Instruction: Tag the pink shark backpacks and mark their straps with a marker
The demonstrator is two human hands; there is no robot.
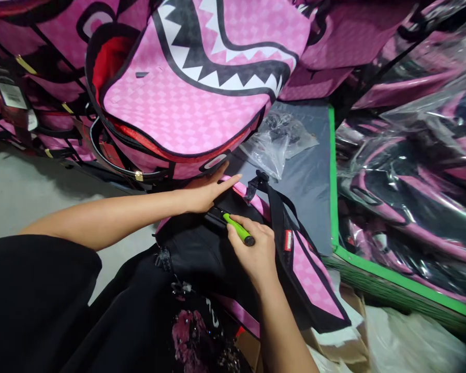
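Observation:
My left hand (202,192) lies on the black side of a pink and black backpack (213,254), its fingers stretched out beside the pink edge. My right hand (256,248) is closed around a slim green-handled tool (238,228) with a black butt end. The tool's dark front end points at the black fabric close to my left hand; its tip is hard to make out. Black straps (275,207) and a small red label (288,240) are on the right of this backpack. Part of its lower body rests against my lap.
A large pink checkered bag (171,119) with a shark-mouth print and red lining stands directly beyond my hands. Clear plastic (274,142) lies on the grey table (314,181), which has green edging (333,176). More pink bags in plastic (407,181) are piled at right.

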